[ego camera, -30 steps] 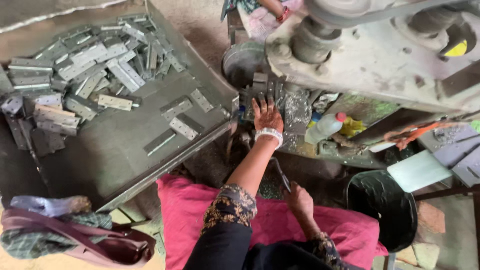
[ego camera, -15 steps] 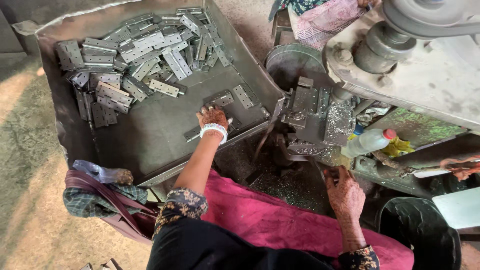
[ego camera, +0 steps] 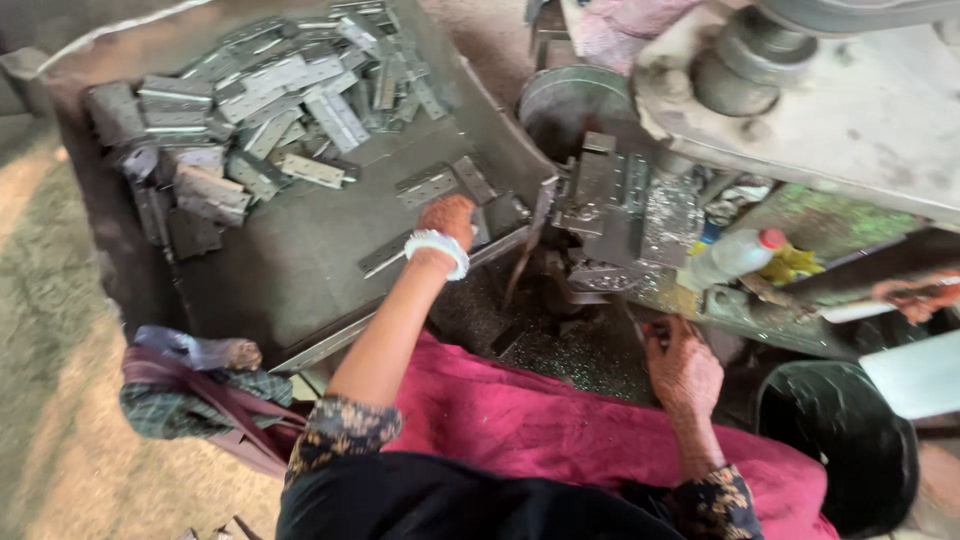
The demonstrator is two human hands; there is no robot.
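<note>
Two hands at work: your left hand (ego camera: 447,218) rests on a metal strip (ego camera: 400,250) in the tray (ego camera: 300,290), fingers curled down on it (grip unclear). The strip runs lengthwise toward the near left. Your right hand (ego camera: 683,368) rests near the press (ego camera: 610,210), fingers hidden.

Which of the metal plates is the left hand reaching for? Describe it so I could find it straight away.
Start at the big grey metal tray left of the press machine. The left hand rests near the tray's right edge, on a flat grey plate. Unlike the heaped plates at the far side, this one lies almost alone on the bare tray floor.
</note>
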